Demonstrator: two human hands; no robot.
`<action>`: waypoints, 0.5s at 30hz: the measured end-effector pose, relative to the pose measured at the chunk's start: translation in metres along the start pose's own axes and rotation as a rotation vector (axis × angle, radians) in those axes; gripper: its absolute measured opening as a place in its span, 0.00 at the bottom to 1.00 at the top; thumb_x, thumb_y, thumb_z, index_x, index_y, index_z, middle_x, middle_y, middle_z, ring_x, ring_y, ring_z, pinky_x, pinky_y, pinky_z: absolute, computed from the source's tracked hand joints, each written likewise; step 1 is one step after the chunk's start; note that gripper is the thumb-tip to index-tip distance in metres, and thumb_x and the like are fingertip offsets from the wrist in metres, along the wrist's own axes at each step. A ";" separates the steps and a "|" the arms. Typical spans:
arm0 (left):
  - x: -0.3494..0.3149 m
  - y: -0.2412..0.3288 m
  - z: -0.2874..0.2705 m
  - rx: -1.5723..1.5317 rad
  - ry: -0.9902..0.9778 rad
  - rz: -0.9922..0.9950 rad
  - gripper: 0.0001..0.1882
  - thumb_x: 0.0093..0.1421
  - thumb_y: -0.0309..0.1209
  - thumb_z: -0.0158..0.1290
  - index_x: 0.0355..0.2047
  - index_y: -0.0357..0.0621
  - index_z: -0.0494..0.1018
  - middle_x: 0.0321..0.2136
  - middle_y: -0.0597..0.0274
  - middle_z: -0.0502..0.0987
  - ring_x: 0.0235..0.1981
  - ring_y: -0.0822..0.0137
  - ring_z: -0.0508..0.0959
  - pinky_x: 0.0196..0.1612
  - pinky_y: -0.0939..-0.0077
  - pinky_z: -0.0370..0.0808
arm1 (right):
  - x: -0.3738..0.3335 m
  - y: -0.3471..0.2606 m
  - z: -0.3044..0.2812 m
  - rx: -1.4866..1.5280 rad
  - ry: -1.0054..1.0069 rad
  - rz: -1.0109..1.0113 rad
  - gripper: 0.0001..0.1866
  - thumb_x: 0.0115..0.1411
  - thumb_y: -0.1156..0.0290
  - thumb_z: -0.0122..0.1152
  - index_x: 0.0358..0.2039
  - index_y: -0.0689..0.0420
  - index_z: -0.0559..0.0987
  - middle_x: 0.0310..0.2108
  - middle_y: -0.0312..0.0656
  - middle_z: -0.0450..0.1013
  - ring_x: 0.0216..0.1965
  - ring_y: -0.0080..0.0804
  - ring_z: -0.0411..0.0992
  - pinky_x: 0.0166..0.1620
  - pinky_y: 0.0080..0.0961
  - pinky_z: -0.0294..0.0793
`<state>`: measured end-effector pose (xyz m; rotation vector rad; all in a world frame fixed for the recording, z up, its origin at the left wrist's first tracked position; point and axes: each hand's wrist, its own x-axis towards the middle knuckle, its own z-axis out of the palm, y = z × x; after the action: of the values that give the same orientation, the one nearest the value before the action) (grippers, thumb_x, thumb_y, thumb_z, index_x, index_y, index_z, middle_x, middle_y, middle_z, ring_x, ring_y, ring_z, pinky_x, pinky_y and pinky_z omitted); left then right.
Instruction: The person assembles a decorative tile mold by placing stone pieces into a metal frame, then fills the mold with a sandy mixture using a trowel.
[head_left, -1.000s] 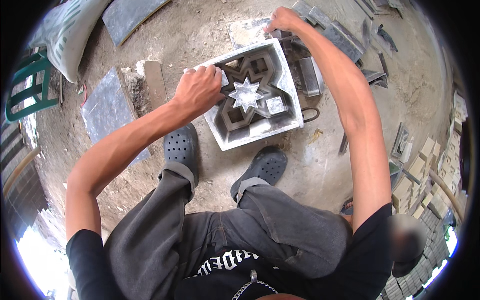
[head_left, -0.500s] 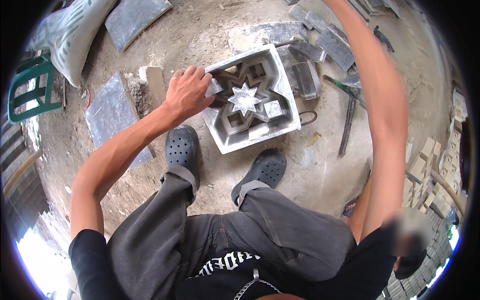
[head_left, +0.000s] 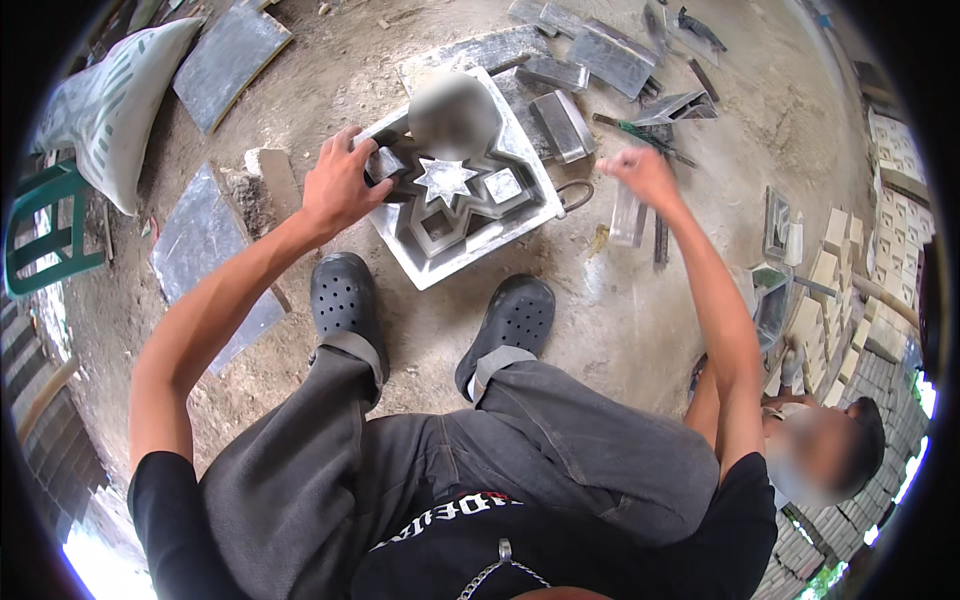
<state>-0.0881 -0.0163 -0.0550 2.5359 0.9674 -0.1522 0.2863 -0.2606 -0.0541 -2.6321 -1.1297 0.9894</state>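
A square metal mould (head_left: 410,272) with a stepped, star-shaped inside lies tilted on the ground before my feet. A bright eight-pointed star (head_left: 444,181) stands at its middle, and a pale square block (head_left: 503,185) sits in its right part. At the mould's left corner, my left hand (head_left: 340,185) is closed on a small metal block (head_left: 385,162). To the right of the mould, my right hand (head_left: 645,178) is raised, fingers closed, with a greyish metal piece (head_left: 628,220) hanging below them, smeared by motion. A blurred patch hides the mould's far part.
Loose metal blocks (head_left: 562,127) and plates lie beyond the mould. A flat plate (head_left: 205,255) rests at left, near a green stool (head_left: 50,235) and a white sack (head_left: 120,110). A person (head_left: 810,455) is close by at right, beside stacked pale blocks (head_left: 820,270).
My right hand has come back from the far right edge of the view toward me, now with a metal piece in it. My left hand stays at the mould's left corner.
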 end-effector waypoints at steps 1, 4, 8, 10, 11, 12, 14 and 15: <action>0.003 0.003 0.001 0.016 -0.026 0.006 0.28 0.52 0.45 0.64 0.49 0.44 0.73 0.60 0.51 0.64 0.61 0.49 0.65 0.56 0.56 0.72 | -0.011 0.014 0.020 -0.008 -0.028 -0.002 0.27 0.59 0.43 0.62 0.25 0.58 0.82 0.21 0.44 0.75 0.25 0.35 0.74 0.35 0.34 0.72; 0.008 0.000 0.002 0.111 -0.017 0.055 0.28 0.50 0.46 0.65 0.48 0.45 0.75 0.57 0.52 0.67 0.59 0.50 0.68 0.51 0.54 0.77 | -0.022 0.034 0.058 0.153 -0.028 0.025 0.28 0.63 0.43 0.57 0.25 0.60 0.81 0.21 0.47 0.74 0.25 0.39 0.73 0.35 0.35 0.71; 0.014 0.000 0.001 0.158 -0.083 0.024 0.26 0.49 0.48 0.65 0.42 0.43 0.79 0.50 0.52 0.69 0.53 0.51 0.72 0.48 0.55 0.77 | -0.031 0.047 0.084 0.097 0.060 -0.024 0.25 0.66 0.49 0.53 0.26 0.61 0.79 0.23 0.51 0.75 0.28 0.46 0.74 0.36 0.42 0.71; 0.020 0.007 0.000 0.160 -0.127 0.024 0.26 0.49 0.48 0.64 0.43 0.44 0.79 0.48 0.51 0.69 0.52 0.51 0.72 0.48 0.56 0.77 | -0.034 0.068 0.095 -0.031 0.115 -0.119 0.23 0.67 0.52 0.52 0.28 0.61 0.78 0.25 0.52 0.76 0.30 0.50 0.75 0.37 0.44 0.71; 0.021 0.009 -0.001 0.162 -0.149 0.020 0.26 0.50 0.49 0.64 0.43 0.44 0.79 0.47 0.51 0.69 0.52 0.51 0.72 0.48 0.56 0.77 | -0.035 0.072 0.096 -0.104 0.184 -0.137 0.22 0.66 0.53 0.52 0.29 0.61 0.77 0.27 0.51 0.76 0.31 0.51 0.74 0.37 0.44 0.72; 0.022 0.009 -0.001 0.157 -0.143 0.031 0.26 0.50 0.49 0.63 0.43 0.45 0.79 0.46 0.52 0.69 0.52 0.51 0.73 0.47 0.56 0.77 | -0.038 0.071 0.097 -0.176 0.252 -0.157 0.20 0.66 0.54 0.53 0.29 0.61 0.77 0.28 0.51 0.76 0.33 0.52 0.74 0.38 0.44 0.72; 0.021 0.007 -0.001 0.152 -0.133 0.041 0.25 0.50 0.49 0.63 0.43 0.45 0.79 0.45 0.52 0.69 0.51 0.52 0.73 0.47 0.56 0.77 | -0.042 0.048 0.090 -0.219 0.433 -0.282 0.18 0.66 0.57 0.53 0.30 0.60 0.77 0.30 0.49 0.75 0.35 0.51 0.74 0.39 0.43 0.73; 0.019 0.003 -0.003 0.161 -0.137 0.028 0.25 0.51 0.49 0.63 0.43 0.45 0.79 0.45 0.52 0.70 0.50 0.52 0.74 0.47 0.56 0.77 | -0.044 0.013 0.076 -0.184 0.546 -0.386 0.17 0.65 0.58 0.54 0.30 0.59 0.78 0.31 0.47 0.75 0.36 0.49 0.74 0.40 0.42 0.74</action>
<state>-0.0720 -0.0056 -0.0553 2.6418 0.8986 -0.4057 0.2260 -0.3110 -0.0946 -2.4259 -1.5313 0.0881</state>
